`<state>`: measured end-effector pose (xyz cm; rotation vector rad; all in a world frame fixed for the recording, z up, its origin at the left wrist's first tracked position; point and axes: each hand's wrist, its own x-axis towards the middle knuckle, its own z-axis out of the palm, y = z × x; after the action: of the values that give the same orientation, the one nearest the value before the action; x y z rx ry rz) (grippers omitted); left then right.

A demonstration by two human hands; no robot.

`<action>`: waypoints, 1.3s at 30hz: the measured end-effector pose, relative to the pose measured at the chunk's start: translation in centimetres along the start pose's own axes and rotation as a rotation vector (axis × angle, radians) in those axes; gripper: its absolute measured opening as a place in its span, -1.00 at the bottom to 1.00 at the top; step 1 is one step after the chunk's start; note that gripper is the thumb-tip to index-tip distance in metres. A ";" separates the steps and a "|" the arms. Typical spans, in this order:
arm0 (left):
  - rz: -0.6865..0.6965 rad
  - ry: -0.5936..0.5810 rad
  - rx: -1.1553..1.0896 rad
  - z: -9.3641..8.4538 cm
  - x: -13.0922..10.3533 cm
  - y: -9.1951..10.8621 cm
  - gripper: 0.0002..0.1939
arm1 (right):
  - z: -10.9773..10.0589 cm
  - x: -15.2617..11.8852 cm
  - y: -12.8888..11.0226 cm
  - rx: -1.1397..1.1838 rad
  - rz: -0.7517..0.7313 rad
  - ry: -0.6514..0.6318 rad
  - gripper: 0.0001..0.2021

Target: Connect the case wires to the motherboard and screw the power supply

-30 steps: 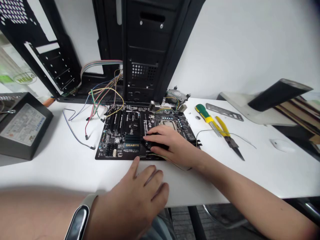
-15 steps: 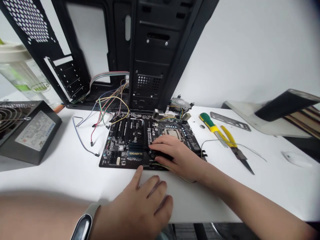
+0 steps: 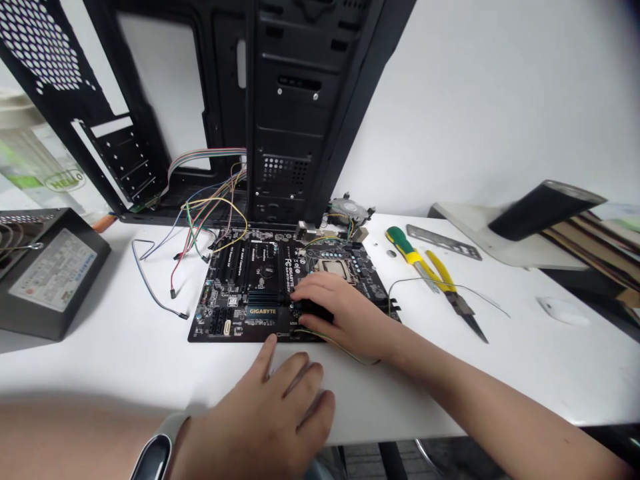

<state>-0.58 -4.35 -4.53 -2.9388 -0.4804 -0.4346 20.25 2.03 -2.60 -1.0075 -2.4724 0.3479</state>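
Note:
A black motherboard [image 3: 260, 327] lies flat on the white table, with a metal processor [image 3: 334, 269] in its socket. My left hand [image 3: 270, 407], a band on its wrist, rests at the board's front edge with its fingers apart and the index fingertip touching that edge. Over the board's right half lies my right hand [image 3: 345, 313]; its fingers are curved around a black part near the memory slots, most of which the hand covers. A thin wire [image 3: 340, 343] runs beneath the right hand.
Behind the board stands a black computer case [image 3: 295, 133] with loose coloured wires [image 3: 145, 277]. A power supply [image 3: 55, 273] sits at left. On the right are a green-yellow screwdriver [image 3: 407, 250], yellow-handled pliers [image 3: 453, 290], a metal plate [image 3: 443, 241] and a white mouse [image 3: 563, 312].
The whole view has shifted slightly, so things appear a little further left. Both hands keep nearly the same places on the board.

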 end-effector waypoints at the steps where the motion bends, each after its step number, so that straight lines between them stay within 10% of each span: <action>1: -0.002 0.020 0.003 0.0 0.0 0.0 -0.65 | 0.0 0.0 0.0 0.012 0.006 0.007 -0.82; 11: -0.030 0.007 -0.008 -0.9 0.3 0.0 -0.71 | 0.0 -0.3 0.2 0.014 0.020 0.022 -0.80; 17: -0.168 0.273 0.027 -1.9 1.2 -2.7 -0.75 | -0.1 -0.4 0.3 0.003 -0.013 0.179 -0.67; 25: -0.295 0.083 -0.027 -0.9 1.8 -4.3 -0.53 | -2.4 -0.8 1.0 -0.113 -0.017 0.177 -0.85; 39: -0.163 0.018 0.019 -1.1 1.3 -4.3 -0.56 | -10.3 -2.3 3.8 -0.195 0.883 -0.423 -0.67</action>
<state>-1.06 -0.07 -2.74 -2.8857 -0.7207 -0.4718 29.05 3.72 4.17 -2.2910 -2.2705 0.6437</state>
